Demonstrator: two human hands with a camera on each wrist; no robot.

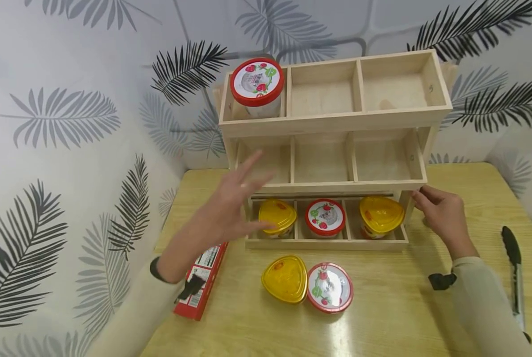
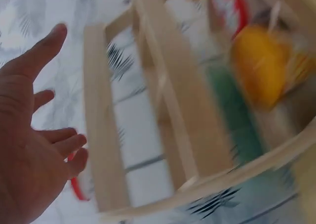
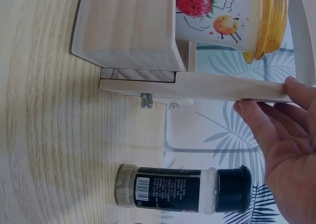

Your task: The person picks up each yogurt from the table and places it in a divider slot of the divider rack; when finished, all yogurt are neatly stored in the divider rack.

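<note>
A three-tier wooden shelf rack (image 1: 332, 120) stands on the table. My right hand (image 1: 446, 218) grips its right side; in the right wrist view, thumb and fingers pinch the upright (image 3: 227, 87). My left hand (image 1: 225, 206), blurred in the head view, hovers before the rack's left part, fingers spread and holding nothing. A red-lidded tub (image 1: 257, 89) sits in the top left compartment. Along the bottom tier stand a yellow-lidded jar (image 1: 276, 216), a red-rimmed tub (image 1: 325, 217) and another yellow-lidded jar (image 1: 382, 214).
In front of the rack, a yellow-lidded container (image 1: 285, 278) and a red-rimmed tub (image 1: 330, 287) stand side by side. A red box (image 1: 202, 280) lies under my left forearm, tongs (image 1: 515, 277) at the far right. A black-capped seasoning bottle (image 3: 170, 188) stands beside the rack. Patterned wall behind.
</note>
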